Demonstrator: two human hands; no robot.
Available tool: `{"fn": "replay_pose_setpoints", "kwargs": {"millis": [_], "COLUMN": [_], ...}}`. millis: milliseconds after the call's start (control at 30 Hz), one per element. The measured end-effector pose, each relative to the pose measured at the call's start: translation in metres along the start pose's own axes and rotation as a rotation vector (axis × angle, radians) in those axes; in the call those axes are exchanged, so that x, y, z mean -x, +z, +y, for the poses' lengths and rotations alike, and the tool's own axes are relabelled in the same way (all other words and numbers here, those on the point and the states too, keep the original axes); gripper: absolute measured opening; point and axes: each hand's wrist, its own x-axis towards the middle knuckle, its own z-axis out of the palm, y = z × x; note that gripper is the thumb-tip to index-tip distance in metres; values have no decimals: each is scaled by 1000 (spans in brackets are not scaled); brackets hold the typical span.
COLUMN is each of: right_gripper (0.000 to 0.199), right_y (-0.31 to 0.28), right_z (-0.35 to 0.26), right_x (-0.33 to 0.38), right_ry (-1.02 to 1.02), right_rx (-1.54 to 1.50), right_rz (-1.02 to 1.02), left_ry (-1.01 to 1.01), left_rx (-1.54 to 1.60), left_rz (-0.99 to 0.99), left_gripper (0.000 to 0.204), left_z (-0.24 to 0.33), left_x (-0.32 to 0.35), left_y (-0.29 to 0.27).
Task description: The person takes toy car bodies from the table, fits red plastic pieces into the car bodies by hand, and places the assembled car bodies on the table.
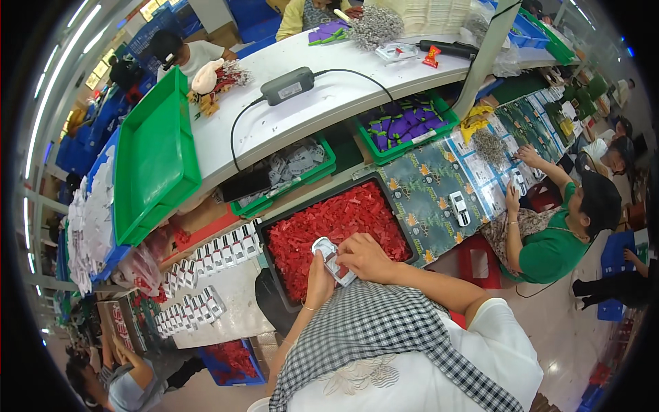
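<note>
A white toy car (325,246) with a dark reddish patch sits in my left hand (318,280), whose fingers are closed along its left side. Bent over the car from the right is my right hand (366,258); its fingertips are drawn together against the car, and anything pinched between them is hidden. Both hands are above the near side of a black tray (406,230), which is filled with small red plastic pieces (334,214). Another white toy car (459,209) stands on the patterned table mat (427,196) to the right.
Rows of white toy cars (227,250) stand left of the tray. Green bins of pale parts (296,163) and purple pieces (412,123) sit under a white shelf (322,58). The shelf carries a cabled power adapter (287,86) and green tray (154,161). A co-worker (559,237) works at right.
</note>
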Motion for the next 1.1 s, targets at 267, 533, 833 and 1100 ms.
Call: {"fn": "replay_pose_setpoints", "kwargs": {"millis": [267, 533, 833, 1100], "right_gripper": [12, 19, 18, 20], "right_y": [9, 11, 7, 30], "right_z": [-1, -3, 1, 5], "right_x": [-11, -11, -7, -16], "right_ry": [-159, -257, -150, -129], "right_rx": [126, 163, 157, 302], "right_rz": [-262, -327, -368, -249], "left_ry": [45, 15, 33, 206], "left_rx": [-23, -362, -80, -550], "left_rz": [17, 118, 161, 90], "left_gripper": [38, 39, 40, 37], "left_z": [-1, 4, -9, -8], "left_x": [0, 5, 3, 0], "left_y": [-1, 11, 11, 0]}}
